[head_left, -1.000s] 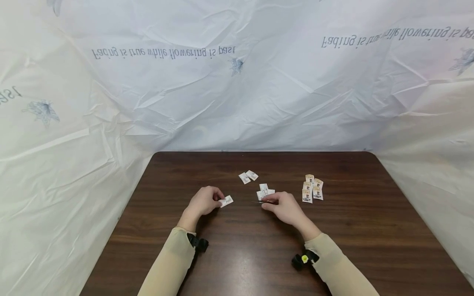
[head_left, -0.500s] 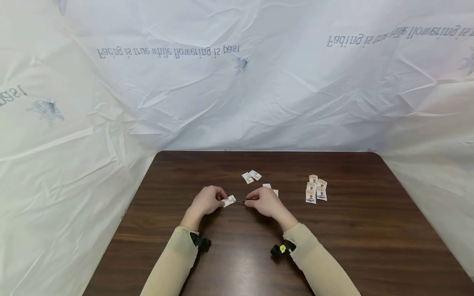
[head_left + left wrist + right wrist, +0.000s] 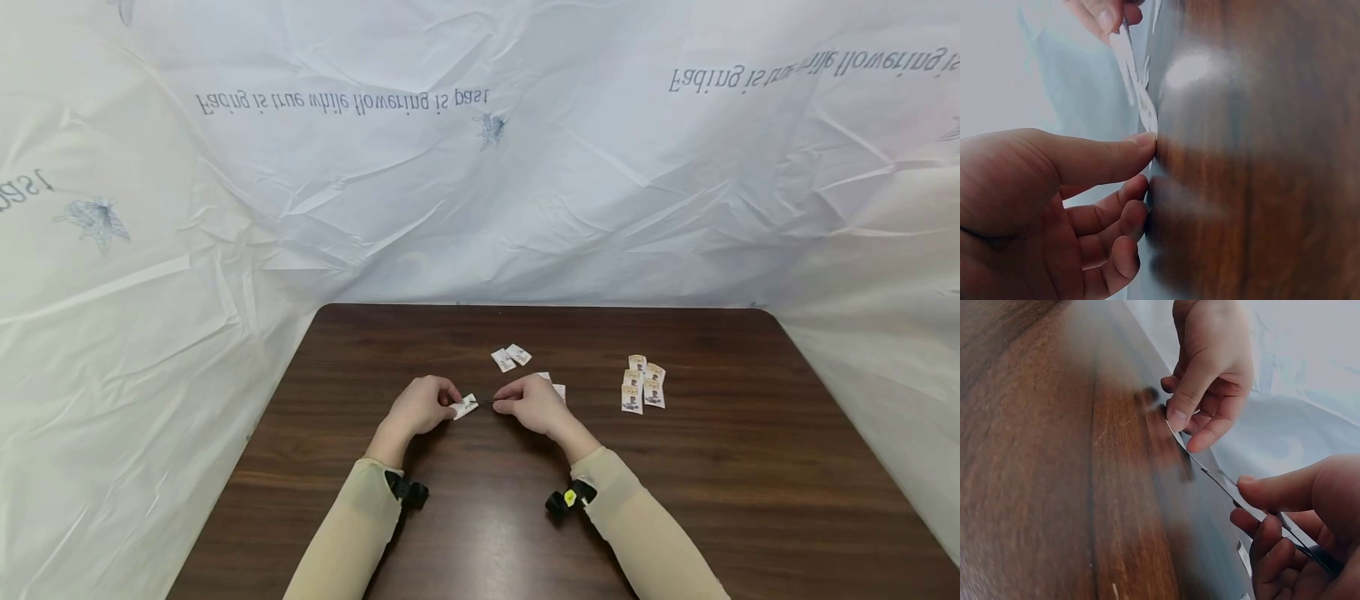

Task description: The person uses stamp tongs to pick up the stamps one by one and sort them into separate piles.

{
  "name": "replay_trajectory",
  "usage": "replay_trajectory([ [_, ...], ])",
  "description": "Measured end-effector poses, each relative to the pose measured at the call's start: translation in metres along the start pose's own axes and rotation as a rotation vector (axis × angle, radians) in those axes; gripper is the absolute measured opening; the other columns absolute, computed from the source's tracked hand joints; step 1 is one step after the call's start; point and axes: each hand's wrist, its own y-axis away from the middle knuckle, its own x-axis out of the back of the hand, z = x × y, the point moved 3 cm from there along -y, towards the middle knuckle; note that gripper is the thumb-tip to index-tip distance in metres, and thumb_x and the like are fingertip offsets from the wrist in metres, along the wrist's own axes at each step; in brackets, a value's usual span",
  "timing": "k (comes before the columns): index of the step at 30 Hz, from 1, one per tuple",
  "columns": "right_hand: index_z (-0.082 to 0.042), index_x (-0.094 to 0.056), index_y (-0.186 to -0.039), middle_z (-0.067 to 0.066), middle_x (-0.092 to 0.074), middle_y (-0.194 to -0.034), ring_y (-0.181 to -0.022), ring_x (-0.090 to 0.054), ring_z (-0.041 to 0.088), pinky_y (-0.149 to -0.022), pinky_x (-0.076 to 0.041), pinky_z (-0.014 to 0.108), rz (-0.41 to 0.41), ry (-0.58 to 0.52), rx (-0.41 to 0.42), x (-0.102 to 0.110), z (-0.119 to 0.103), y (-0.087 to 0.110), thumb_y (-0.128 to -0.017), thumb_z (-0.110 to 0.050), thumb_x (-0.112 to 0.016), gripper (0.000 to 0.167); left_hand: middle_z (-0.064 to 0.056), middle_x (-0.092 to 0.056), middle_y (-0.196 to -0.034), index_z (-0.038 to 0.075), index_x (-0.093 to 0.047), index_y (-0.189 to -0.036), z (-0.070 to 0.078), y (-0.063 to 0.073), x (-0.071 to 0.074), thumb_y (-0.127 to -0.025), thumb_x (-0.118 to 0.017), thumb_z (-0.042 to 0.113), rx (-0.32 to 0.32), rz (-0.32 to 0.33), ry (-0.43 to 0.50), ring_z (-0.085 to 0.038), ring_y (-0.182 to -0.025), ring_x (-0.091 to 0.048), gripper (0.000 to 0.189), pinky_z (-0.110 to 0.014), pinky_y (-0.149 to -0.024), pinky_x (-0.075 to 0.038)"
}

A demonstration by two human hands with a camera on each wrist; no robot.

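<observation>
My left hand (image 3: 420,408) pinches a small white printed paper piece (image 3: 467,405) between thumb and fingers, low over the table. It shows nearly edge-on and slightly curved in the left wrist view. My right hand (image 3: 536,404) grips slim metal tweezers (image 3: 1250,510), whose tips point left, right at the paper's free end. Two further white paper pieces (image 3: 511,357) lie just beyond the hands. Part of another white group (image 3: 559,390) peeks out behind my right hand, which hides the rest.
Several paper pieces with yellowish tops (image 3: 632,398) lie in two columns on the right of the dark wooden table (image 3: 720,483). A white printed sheet (image 3: 420,200) hangs behind the table and along its sides. Dark straps with small devices circle both wrists.
My right hand has moved left with the tweezers, from beside the middle group of papers to the piece in my left hand. The left hand has stayed almost in place.
</observation>
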Motion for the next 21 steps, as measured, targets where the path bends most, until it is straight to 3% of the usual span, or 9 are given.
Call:
replay_trajectory([
  [9, -0.012, -0.087, -0.103, -0.002, -0.08, -0.1, -0.1, -0.071, 0.019, -0.085, -0.056, 0.041, -0.005, -0.008, -0.018, 0.002, -0.005, 0.004, -0.096, -0.015, -0.079, 0.01, 0.004, -0.061, -0.08, 0.02, -0.079, -0.094, 0.002, 0.0, 0.002, -0.09, -0.086, 0.013, -0.023, 0.006, -0.007, -0.015, -0.071, -0.056, 0.011, -0.035, -0.069, -0.047],
  [21, -0.01, -0.086, -0.102, 0.0, -0.08, -0.102, -0.102, -0.072, 0.021, -0.089, -0.055, 0.042, 0.063, -0.005, -0.055, 0.001, -0.014, 0.013, -0.096, -0.014, -0.079, 0.011, 0.005, -0.062, -0.078, 0.022, -0.075, -0.085, 0.003, 0.0, 0.001, -0.088, -0.09, 0.021, 0.015, 0.022, -0.006, -0.015, -0.071, -0.057, 0.016, -0.035, -0.069, -0.048],
])
